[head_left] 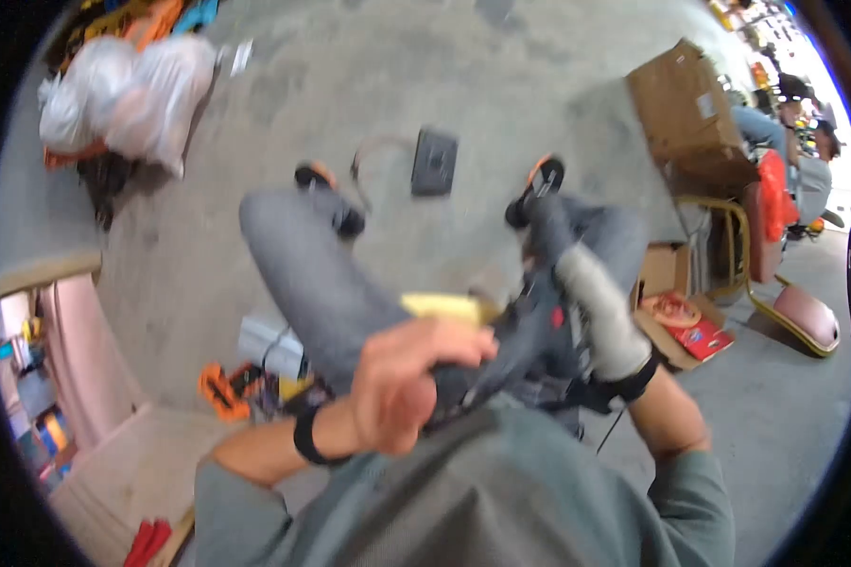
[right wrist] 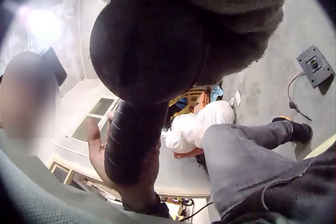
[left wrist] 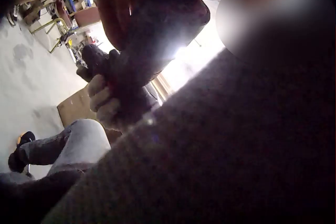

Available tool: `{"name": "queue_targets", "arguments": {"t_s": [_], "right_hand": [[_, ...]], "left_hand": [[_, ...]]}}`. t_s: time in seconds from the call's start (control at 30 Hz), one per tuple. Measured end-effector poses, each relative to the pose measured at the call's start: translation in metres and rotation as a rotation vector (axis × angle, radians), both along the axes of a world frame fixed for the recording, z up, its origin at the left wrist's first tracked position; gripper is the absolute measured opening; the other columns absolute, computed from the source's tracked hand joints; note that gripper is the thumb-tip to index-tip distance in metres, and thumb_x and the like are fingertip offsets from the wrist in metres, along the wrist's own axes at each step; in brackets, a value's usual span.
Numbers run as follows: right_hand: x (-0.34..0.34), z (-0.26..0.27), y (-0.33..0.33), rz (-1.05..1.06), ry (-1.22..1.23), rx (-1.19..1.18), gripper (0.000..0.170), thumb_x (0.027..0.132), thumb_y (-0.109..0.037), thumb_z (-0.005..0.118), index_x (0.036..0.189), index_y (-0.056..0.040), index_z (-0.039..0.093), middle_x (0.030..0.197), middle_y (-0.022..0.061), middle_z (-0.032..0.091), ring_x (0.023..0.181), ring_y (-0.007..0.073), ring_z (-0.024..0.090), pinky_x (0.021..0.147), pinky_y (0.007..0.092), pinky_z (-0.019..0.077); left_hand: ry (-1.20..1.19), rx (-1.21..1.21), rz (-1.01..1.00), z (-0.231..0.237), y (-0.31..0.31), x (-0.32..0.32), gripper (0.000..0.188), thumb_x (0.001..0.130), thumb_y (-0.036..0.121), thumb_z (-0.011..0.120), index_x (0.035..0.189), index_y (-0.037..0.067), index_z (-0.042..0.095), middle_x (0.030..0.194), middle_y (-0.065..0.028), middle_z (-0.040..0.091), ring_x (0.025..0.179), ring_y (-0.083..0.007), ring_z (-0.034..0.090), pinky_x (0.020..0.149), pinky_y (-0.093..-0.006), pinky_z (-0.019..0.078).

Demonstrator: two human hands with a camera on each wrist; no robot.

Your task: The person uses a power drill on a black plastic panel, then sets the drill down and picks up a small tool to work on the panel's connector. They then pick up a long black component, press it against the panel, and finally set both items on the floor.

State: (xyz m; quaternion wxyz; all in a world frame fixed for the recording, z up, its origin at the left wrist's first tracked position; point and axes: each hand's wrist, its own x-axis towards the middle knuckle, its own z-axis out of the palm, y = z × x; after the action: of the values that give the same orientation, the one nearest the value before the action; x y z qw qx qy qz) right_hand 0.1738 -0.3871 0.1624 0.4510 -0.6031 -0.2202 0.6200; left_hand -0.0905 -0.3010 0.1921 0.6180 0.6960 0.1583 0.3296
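My right hand (head_left: 603,312), in a pale work glove, grips a dark power tool (right wrist: 147,45) beside my right thigh. Its round end fills the top of the right wrist view, and a black ribbed part (right wrist: 134,142) runs down from it. Gloved fingertips (left wrist: 102,98) curl round the dark body in the left wrist view. My bare left hand (head_left: 411,378) hovers over my lap, blurred, with fingers stretched toward the right and nothing seen in it. Just beyond those fingers lies a yellow piece (head_left: 449,307) between the legs; its kind is unclear.
A flat dark grey box (head_left: 435,163) with a cable sits on the concrete floor between the feet. White plastic bags (head_left: 128,99) stand at upper left. An orange tool (head_left: 222,390) lies left of my leg. Cardboard box (head_left: 686,113) and chair (head_left: 742,236) are at right.
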Motion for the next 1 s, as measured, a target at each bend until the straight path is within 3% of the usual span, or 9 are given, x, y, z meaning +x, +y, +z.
{"name": "queue_targets", "arguments": {"t_s": [0.03, 0.07, 0.23, 0.37, 0.6, 0.7, 0.73, 0.93, 1.0], "right_hand": [[-0.012, 0.033, 0.021, -0.109, 0.368, -0.04, 0.039, 0.101, -0.024, 0.058, 0.133, -0.002, 0.056, 0.12, 0.0117, 0.065, 0.112, 0.023, 0.064, 0.103, 0.0379, 0.0484], [-0.016, 0.028, 0.021, -0.186, 0.295, -0.073, 0.038, 0.101, -0.029, 0.059, 0.13, -0.0036, 0.057, 0.109, 0.0081, 0.065, 0.099, 0.0169, 0.066, 0.093, 0.0334, 0.0544], [-0.022, 0.037, 0.031, -0.233, 0.261, -0.059, 0.043, 0.102, -0.032, 0.057, 0.134, -0.0035, 0.053, 0.108, 0.0074, 0.066, 0.095, 0.0168, 0.068, 0.084, 0.0311, 0.0582], [-0.012, 0.026, 0.025, -0.137, 0.262, -0.015, 0.05, 0.103, -0.035, 0.055, 0.141, -0.0026, 0.052, 0.123, 0.0079, 0.065, 0.107, 0.0177, 0.065, 0.096, 0.0328, 0.0526], [-0.005, 0.029, 0.021, -0.13, 0.19, 0.073, 0.052, 0.102, -0.035, 0.055, 0.144, -0.0038, 0.05, 0.118, 0.0067, 0.066, 0.102, 0.0168, 0.065, 0.092, 0.0334, 0.0541], [-0.007, 0.027, 0.02, -0.213, 0.197, 0.043, 0.051, 0.103, -0.035, 0.055, 0.144, -0.0048, 0.051, 0.114, 0.0056, 0.066, 0.099, 0.0159, 0.065, 0.089, 0.032, 0.0545], [-0.009, 0.033, 0.023, -0.202, 0.186, 0.039, 0.056, 0.097, -0.032, 0.062, 0.144, -0.004, 0.049, 0.117, 0.0044, 0.06, 0.102, 0.0149, 0.062, 0.089, 0.0303, 0.0533], [-0.014, 0.037, 0.023, -0.107, 0.142, 0.125, 0.054, 0.097, -0.034, 0.062, 0.141, -0.005, 0.052, 0.114, 0.0025, 0.062, 0.1, 0.0139, 0.061, 0.088, 0.0303, 0.0515], [-0.012, 0.025, 0.017, -0.219, 0.125, 0.052, 0.053, 0.097, -0.035, 0.062, 0.14, -0.0054, 0.052, 0.114, 0.0028, 0.062, 0.098, 0.0137, 0.061, 0.086, 0.0298, 0.0519]], "left_hand": [[0.027, -0.134, 0.025, 0.0, -0.003, -0.001, 0.077, 0.105, 0.061, 0.023, 0.106, -0.006, 0.061, 0.109, -0.0268, 0.069, 0.104, -0.0386, 0.068, 0.093, -0.0463, 0.0523], [0.041, -0.242, 0.047, 0.001, -0.002, -0.002, 0.08, 0.105, 0.063, 0.019, 0.107, -0.005, 0.06, 0.111, -0.0275, 0.069, 0.107, -0.0384, 0.067, 0.096, -0.0466, 0.0506], [0.014, -0.228, 0.071, -0.012, 0.0, 0.005, 0.079, 0.106, 0.061, 0.014, 0.106, -0.005, 0.058, 0.113, -0.0273, 0.067, 0.111, -0.0374, 0.065, 0.1, -0.0464, 0.0477], [0.049, -0.34, 0.098, -0.009, -0.001, 0.005, 0.076, 0.107, 0.058, 0.013, 0.104, -0.004, 0.058, 0.11, -0.0257, 0.067, 0.108, -0.0355, 0.065, 0.099, -0.0467, 0.048], [-0.023, -0.406, 0.159, -0.01, -0.008, 0.018, 0.076, 0.107, 0.055, 0.015, 0.103, -0.007, 0.059, 0.108, -0.0267, 0.067, 0.107, -0.037, 0.066, 0.1, -0.0473, 0.0479], [-0.054, -0.352, 0.105, -0.009, -0.001, 0.017, 0.071, 0.107, 0.053, 0.023, 0.103, -0.008, 0.06, 0.11, -0.0275, 0.067, 0.111, -0.0393, 0.066, 0.101, -0.0475, 0.048], [-0.063, -0.318, 0.072, -0.01, 0.001, 0.015, 0.07, 0.107, 0.052, 0.025, 0.105, -0.009, 0.06, 0.112, -0.0277, 0.067, 0.112, -0.0397, 0.066, 0.101, -0.0474, 0.048], [0.026, -0.239, 0.094, -0.016, -0.01, 0.008, 0.05, 0.107, 0.043, 0.039, 0.111, -0.002, 0.059, 0.122, -0.0211, 0.067, 0.117, -0.033, 0.064, 0.101, -0.0418, 0.0466], [0.028, -0.184, 0.092, -0.017, -0.012, 0.01, 0.047, 0.107, 0.04, 0.04, 0.109, -0.002, 0.058, 0.122, -0.0212, 0.066, 0.115, -0.0335, 0.063, 0.099, -0.0414, 0.0469]]}}
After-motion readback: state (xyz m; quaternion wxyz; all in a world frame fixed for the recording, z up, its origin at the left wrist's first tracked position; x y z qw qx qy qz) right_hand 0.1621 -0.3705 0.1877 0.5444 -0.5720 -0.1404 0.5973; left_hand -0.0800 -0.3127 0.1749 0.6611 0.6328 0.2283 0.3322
